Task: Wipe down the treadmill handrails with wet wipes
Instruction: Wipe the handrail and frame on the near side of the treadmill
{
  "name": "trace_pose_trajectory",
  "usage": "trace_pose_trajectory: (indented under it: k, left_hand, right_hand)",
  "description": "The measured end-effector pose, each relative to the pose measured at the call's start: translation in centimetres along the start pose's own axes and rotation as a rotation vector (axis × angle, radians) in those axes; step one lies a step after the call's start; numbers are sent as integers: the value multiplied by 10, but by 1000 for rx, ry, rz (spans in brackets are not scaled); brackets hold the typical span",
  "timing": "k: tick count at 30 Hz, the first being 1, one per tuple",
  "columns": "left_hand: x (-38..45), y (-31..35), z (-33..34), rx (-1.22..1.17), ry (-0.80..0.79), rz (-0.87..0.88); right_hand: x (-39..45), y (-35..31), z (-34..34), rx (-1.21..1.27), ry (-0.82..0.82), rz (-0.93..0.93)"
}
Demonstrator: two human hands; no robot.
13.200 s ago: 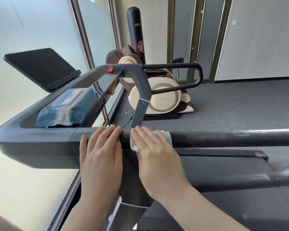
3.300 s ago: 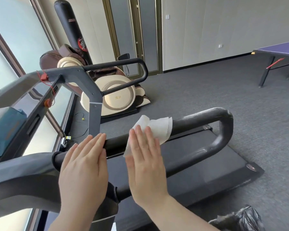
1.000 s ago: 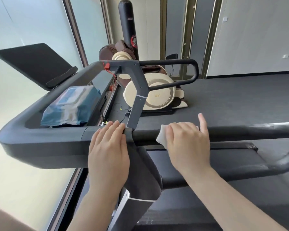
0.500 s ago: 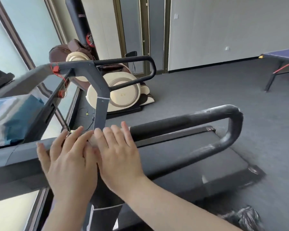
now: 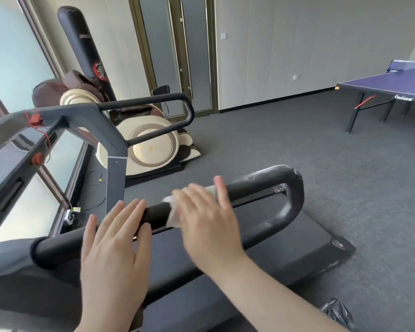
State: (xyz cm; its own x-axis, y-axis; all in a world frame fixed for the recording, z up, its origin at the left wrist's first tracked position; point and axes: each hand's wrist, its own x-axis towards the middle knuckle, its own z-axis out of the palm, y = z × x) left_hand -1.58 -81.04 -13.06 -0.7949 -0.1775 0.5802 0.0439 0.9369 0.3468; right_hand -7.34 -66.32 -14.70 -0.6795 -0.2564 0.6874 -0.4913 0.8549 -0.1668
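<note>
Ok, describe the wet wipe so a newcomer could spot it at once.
Start at the treadmill's near handrail, the thick black bar crossing the middle of the view. The wet wipe is the white sheet draped over it under the right hand, white edges peeking past the fingers. Nothing else on that dark bar is white.

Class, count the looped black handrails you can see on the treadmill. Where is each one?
2. The near black padded handrail runs under both hands, with the right hand pressing a white wet wipe on it. The far black handrail loops in front of the cream massage chair.
</note>
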Motion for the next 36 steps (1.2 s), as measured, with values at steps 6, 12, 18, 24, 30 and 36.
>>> trace_pose_trajectory:
  k: [6,12,18,24,30,36]
  left_hand:
    - [4,26,8,-49,-24,-5]
    - [5,29,8,-148,8,17]
    - [9,46,19,-140,20,-47]
    - [10,42,20,-32,-2,-8]
    - [14,63,33,-81,-8,0]
    - [14,60,33,-52,46,17]
  right_hand:
    - [-8,-11,7,-16,4,87]
    - [-15,58,-6,-52,82,99]
    - [-4,-6,11,16,57,-29]
    - [-15,82,-13,-65,126,149]
    - [-10,13,6,-61,42,-65]
    - [-2,75,-20,-11,116,155]
